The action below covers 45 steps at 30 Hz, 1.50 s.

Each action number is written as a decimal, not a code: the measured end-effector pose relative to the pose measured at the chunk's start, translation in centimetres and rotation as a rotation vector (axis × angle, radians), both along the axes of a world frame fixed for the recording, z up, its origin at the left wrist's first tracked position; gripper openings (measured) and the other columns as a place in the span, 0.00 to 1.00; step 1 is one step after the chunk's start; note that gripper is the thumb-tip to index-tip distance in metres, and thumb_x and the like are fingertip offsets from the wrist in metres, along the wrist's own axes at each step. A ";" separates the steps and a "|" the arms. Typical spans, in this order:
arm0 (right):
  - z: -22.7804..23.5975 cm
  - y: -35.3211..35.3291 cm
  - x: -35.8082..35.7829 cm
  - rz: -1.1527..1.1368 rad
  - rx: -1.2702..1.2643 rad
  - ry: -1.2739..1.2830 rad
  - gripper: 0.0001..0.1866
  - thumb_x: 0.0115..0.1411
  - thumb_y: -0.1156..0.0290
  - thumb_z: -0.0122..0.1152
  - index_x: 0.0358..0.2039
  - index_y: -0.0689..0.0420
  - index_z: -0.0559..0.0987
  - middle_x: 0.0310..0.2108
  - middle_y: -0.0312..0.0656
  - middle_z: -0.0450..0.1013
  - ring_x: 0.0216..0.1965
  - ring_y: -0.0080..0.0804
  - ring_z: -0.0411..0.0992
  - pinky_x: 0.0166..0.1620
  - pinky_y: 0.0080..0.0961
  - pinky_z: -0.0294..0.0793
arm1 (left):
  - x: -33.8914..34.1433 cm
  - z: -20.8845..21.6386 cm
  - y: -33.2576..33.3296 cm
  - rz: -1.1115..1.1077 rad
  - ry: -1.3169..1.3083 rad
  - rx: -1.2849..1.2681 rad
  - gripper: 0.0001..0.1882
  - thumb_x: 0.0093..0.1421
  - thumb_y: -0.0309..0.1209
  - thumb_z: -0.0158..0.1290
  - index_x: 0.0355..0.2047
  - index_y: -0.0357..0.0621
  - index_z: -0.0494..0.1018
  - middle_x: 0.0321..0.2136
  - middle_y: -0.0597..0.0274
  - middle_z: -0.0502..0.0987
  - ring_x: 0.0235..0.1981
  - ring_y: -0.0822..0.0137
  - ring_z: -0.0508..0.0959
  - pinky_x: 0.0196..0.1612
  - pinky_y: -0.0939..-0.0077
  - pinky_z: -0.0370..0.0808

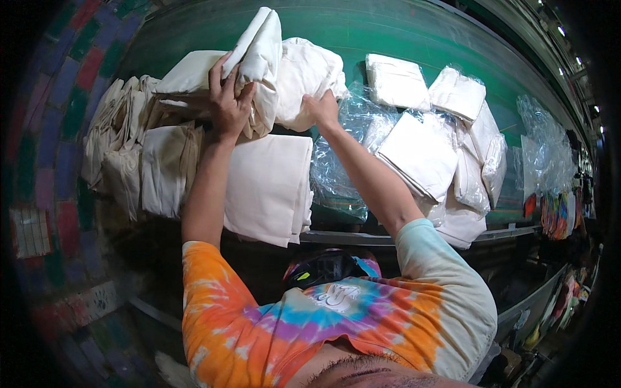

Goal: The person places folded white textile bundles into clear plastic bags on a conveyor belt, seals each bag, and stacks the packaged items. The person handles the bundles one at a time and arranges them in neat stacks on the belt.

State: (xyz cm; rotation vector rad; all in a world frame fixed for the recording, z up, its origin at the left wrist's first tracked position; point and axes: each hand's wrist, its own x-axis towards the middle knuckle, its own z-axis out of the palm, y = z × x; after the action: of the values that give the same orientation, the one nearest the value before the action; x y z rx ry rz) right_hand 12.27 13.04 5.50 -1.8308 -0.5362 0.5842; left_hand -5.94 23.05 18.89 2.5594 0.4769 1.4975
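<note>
My left hand (231,103) grips a folded white cloth (260,68) that stands on edge, its fingers spread along the cloth's left side. Just to the right, a bulkier cream-white folded cloth (309,77) sits against it. My right hand (321,108) is closed on the lower right edge of that cream cloth, with some fingertips hidden. Below my left hand lies a large folded white cloth (268,184) with layered edges at its right side. Another folded white cloth (194,72) rests behind my left wrist.
Bunched cream cloths (119,129) and a folded cloth (165,169) are at the left. Crumpled clear plastic (346,155) lies beneath my right forearm. Folded white cloths (417,152), several in clear bags, cover the right of the green surface (388,26). More clear plastic (546,142) hangs at far right.
</note>
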 end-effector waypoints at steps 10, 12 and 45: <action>2.4 1.6 -0.2 0.175 0.221 -0.244 0.20 0.58 0.71 0.60 0.50 0.66 0.73 0.45 0.64 0.75 0.49 0.62 0.75 0.51 0.44 0.74 | 0.7 0.1 -0.3 -0.020 -0.007 -0.052 0.22 0.64 0.35 0.60 0.50 0.27 0.77 0.57 0.43 0.71 0.58 0.45 0.73 0.60 0.56 0.72; 0.8 1.9 1.0 0.088 0.111 -0.286 0.20 0.58 0.73 0.61 0.50 0.67 0.74 0.49 0.61 0.75 0.51 0.59 0.75 0.52 0.41 0.75 | 0.9 0.2 -0.6 -0.023 -0.002 -0.071 0.21 0.63 0.33 0.60 0.51 0.27 0.77 0.58 0.44 0.70 0.58 0.46 0.73 0.60 0.56 0.72; 3.2 -32.6 20.6 0.097 -0.760 -0.424 0.47 0.51 0.35 0.68 0.59 0.62 0.76 0.57 0.59 0.74 0.59 0.52 0.73 0.62 0.45 0.70 | 14.1 -7.1 -8.2 -0.418 0.846 0.206 0.24 0.55 0.40 0.66 0.49 0.44 0.78 0.58 0.51 0.71 0.63 0.49 0.68 0.65 0.55 0.66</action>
State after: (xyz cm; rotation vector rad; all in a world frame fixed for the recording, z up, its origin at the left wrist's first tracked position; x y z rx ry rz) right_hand 32.85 -19.57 8.71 -2.6948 -0.7513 0.4974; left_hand 8.17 14.87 11.79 3.0979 -0.1619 0.3014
